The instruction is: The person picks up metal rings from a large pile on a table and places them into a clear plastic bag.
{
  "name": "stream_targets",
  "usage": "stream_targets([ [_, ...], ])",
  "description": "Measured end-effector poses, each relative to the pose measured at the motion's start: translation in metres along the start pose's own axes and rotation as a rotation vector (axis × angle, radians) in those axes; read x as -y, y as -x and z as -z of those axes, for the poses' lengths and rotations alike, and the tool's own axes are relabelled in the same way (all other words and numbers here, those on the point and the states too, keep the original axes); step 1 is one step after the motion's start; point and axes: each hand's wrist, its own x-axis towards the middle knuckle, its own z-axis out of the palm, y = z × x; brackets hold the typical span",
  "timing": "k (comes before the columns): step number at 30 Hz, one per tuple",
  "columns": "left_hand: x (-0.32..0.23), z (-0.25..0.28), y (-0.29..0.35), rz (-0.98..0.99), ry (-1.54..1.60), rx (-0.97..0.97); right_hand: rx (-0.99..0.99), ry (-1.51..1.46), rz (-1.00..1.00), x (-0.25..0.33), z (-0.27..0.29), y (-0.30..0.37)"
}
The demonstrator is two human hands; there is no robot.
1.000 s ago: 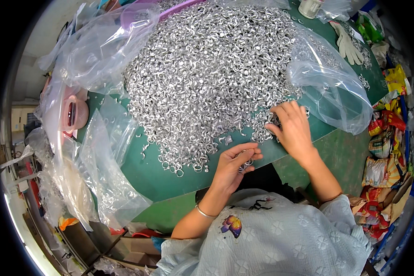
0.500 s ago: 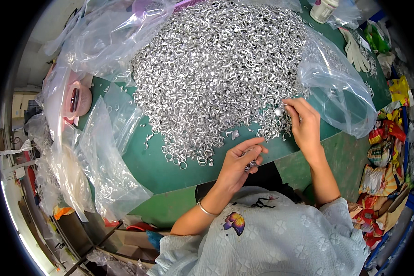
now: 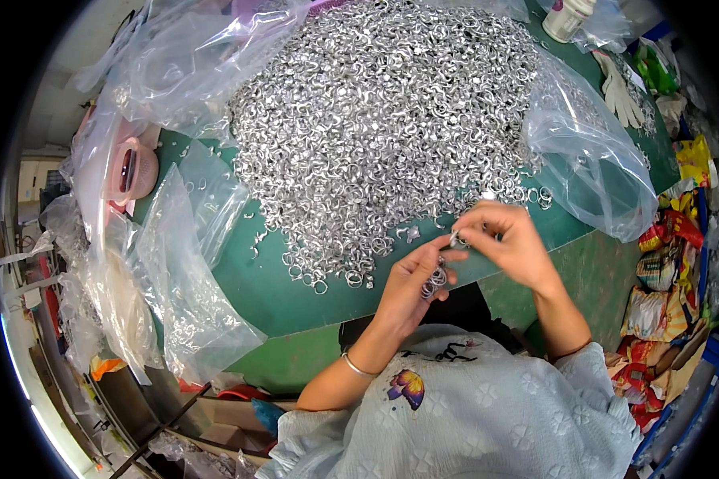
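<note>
A large heap of small silver metal rings (image 3: pixel 375 120) covers the middle of the green table (image 3: pixel 287 307). Near the table's front edge, my left hand (image 3: pixel 415 283) is curled around several metal rings (image 3: pixel 433 281), which show between its fingers. My right hand (image 3: pixel 503 239) pinches one silver ring (image 3: pixel 455 238) between thumb and fingertips, close to the left fingertips. Whether that ring touches the left hand I cannot tell. Loose rings (image 3: pixel 535 194) lie at the heap's right front edge, behind my right hand.
Clear plastic bags (image 3: pixel 188 271) drape over the table's left side, and another clear bag (image 3: pixel 591 168) lies at the right. A pink basket (image 3: pixel 140 172) stands at the left. At the back right are a white bottle (image 3: pixel 567 20) and a pale glove (image 3: pixel 619 92). Colourful packages (image 3: pixel 655 311) line the right.
My right hand has moved left and nearer from the heap's edge to my left fingertips, bringing a ring. My left hand stays nearly in place, its rings now showing more.
</note>
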Motion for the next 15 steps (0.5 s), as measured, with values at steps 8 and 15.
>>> stream_targets([
  [8,-0.007,0.011,0.0,-0.168,-0.363,-0.075,-0.269,0.41,0.436,-0.011,-0.025,-0.038],
  [15,-0.019,0.023,-0.002,-0.182,-0.043,0.02,-0.268,0.229,0.163,-0.029,-0.014,-0.038],
])
